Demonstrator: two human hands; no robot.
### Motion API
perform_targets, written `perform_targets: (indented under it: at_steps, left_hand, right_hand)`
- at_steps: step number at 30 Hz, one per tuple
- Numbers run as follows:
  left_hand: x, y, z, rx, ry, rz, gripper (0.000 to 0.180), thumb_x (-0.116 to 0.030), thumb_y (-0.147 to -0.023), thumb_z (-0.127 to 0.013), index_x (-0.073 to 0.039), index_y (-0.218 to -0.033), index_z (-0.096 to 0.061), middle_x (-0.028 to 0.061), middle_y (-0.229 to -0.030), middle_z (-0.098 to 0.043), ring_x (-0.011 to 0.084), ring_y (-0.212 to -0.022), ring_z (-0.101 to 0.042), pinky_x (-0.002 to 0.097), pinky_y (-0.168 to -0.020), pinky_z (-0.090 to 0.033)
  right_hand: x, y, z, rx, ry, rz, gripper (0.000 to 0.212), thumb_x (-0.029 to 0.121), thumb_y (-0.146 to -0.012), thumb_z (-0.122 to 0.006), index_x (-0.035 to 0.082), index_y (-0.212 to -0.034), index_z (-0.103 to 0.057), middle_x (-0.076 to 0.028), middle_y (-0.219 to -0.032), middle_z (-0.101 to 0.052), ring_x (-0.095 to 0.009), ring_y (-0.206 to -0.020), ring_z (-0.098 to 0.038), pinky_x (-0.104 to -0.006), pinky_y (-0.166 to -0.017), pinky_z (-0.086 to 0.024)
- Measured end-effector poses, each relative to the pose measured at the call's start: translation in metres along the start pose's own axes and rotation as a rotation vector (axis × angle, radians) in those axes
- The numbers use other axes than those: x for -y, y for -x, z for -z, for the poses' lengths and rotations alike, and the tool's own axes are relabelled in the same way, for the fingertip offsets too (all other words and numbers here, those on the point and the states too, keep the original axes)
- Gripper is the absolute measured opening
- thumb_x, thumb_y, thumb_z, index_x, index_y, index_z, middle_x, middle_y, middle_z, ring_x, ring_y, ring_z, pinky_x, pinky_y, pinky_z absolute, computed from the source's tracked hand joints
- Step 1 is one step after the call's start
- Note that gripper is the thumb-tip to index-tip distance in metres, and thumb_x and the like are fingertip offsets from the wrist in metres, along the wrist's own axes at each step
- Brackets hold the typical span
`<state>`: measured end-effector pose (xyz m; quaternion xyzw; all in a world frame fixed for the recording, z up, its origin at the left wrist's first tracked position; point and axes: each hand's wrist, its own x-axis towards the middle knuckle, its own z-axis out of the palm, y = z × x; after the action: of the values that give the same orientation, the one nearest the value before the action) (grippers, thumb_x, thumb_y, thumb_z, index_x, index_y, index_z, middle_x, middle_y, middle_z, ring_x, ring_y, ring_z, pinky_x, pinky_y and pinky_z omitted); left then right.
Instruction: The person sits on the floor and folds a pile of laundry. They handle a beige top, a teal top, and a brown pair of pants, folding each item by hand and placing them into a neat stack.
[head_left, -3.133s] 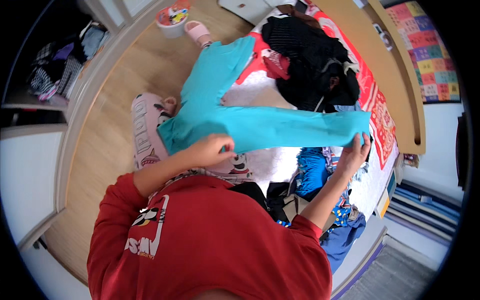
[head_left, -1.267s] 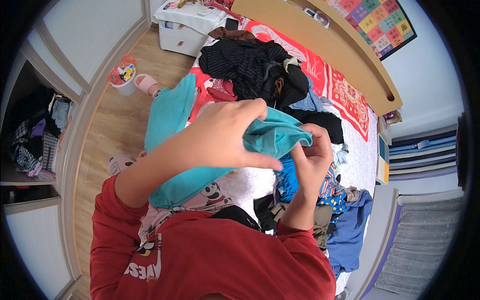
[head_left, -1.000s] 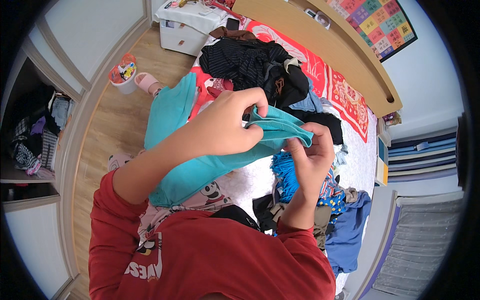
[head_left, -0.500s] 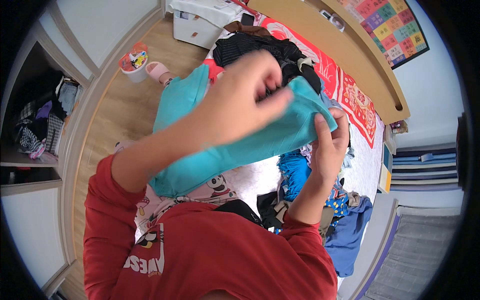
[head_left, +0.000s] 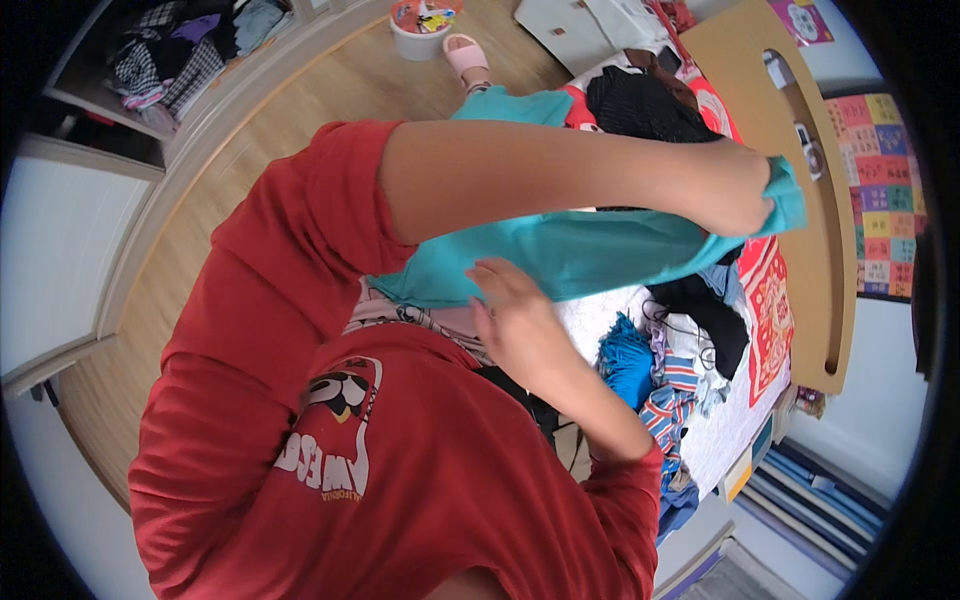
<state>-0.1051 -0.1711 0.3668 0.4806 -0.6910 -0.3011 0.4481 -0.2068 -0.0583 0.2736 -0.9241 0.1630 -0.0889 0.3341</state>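
A long teal garment [head_left: 590, 255] stretches from my lap across to the right over the bed. My left arm reaches far across to the right, and my left hand [head_left: 735, 190] is closed on the garment's far end, near the headboard. That hand's fingers are mostly turned away or hidden by the cloth. My right hand [head_left: 520, 325] is beside the garment's near edge, thumb and fingers apart, holding nothing. Part of the garment lies hidden under my left forearm.
Black clothes [head_left: 650, 105] lie heaped at the back of the bed. A blue fringed cloth [head_left: 627, 360] and striped clothes [head_left: 665, 415] are on the right. Beyond stands the wooden headboard [head_left: 835, 280]. A white bucket [head_left: 420, 45] and a foot in a pink slipper [head_left: 466, 58] are on the floor.
My left hand has swung rightward and now holds the garment's far end. My right hand has let go of that end and drawn back left and down. The view has turned.
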Motion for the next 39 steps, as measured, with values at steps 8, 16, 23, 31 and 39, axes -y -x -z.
perform_targets:
  at_steps: [8, 16, 23, 31, 39]
  left_hand:
    - [0.03, 0.032, 0.094, 0.088, 0.192, 0.272, 0.047, -0.032, -0.092, -0.038, 0.008, -0.113, -0.048, 0.0194, -0.107, -0.057, 0.0254, -0.097, -0.058, 0.0424, -0.077, -0.049]
    - [0.131, 0.167, 0.143, -0.453, 0.837, 0.51, 0.041, -0.022, -0.093, -0.038, 0.002, -0.127, -0.034, 0.0153, -0.124, -0.046, 0.0242, -0.111, -0.049, 0.039, -0.093, -0.043]
    - [0.205, 0.154, 0.123, -0.602, 1.32, 0.453, 0.035, -0.016, -0.092, -0.043, 0.002, -0.122, -0.04, 0.0142, -0.119, -0.049, 0.0247, -0.108, -0.051, 0.039, -0.096, -0.04]
    - [0.104, 0.029, 0.091, -0.358, 1.428, 0.65, 0.023, -0.008, -0.084, -0.05, 0.005, -0.103, -0.052, 0.0116, -0.096, -0.059, 0.0209, -0.087, -0.058, 0.0337, -0.081, -0.047]
    - [0.112, 0.081, 0.058, 0.115, 0.935, 0.0, 0.042, -0.02, -0.082, -0.06, -0.002, -0.118, -0.049, 0.0104, -0.11, -0.056, 0.0163, -0.102, -0.054, 0.0302, -0.089, -0.043]
  right_hand:
    - [-0.068, 0.009, -0.116, 0.258, 0.619, -0.201, 0.06, 0.026, -0.077, -0.061, 0.009, -0.13, -0.038, -0.021, -0.138, -0.025, -0.048, -0.121, -0.028, -0.0581, -0.094, -0.03]
    - [-0.083, 0.029, -0.117, 0.216, 0.568, -0.126, 0.065, 0.028, -0.071, -0.066, 0.02, -0.13, -0.039, -0.027, -0.136, -0.024, -0.05, -0.109, -0.039, -0.0534, -0.087, -0.039]
    - [-0.067, 0.019, -0.09, 0.201, 0.511, -0.054, 0.056, 0.019, -0.071, -0.068, 0.013, -0.122, -0.046, -0.027, -0.128, -0.035, -0.046, -0.105, -0.044, -0.0484, -0.086, -0.04]
    - [-0.062, -0.059, -0.018, -0.619, -0.174, -0.302, 0.052, 0.014, -0.075, -0.07, -0.005, -0.115, -0.043, -0.019, -0.11, -0.05, -0.025, -0.101, -0.051, -0.034, -0.084, -0.044]
    - [-0.091, -0.053, 0.046, -0.952, -1.289, -0.414, 0.033, 0.017, -0.09, -0.04, 0.001, -0.119, -0.046, -0.013, -0.124, -0.047, -0.023, -0.115, -0.044, -0.0387, -0.099, -0.033]
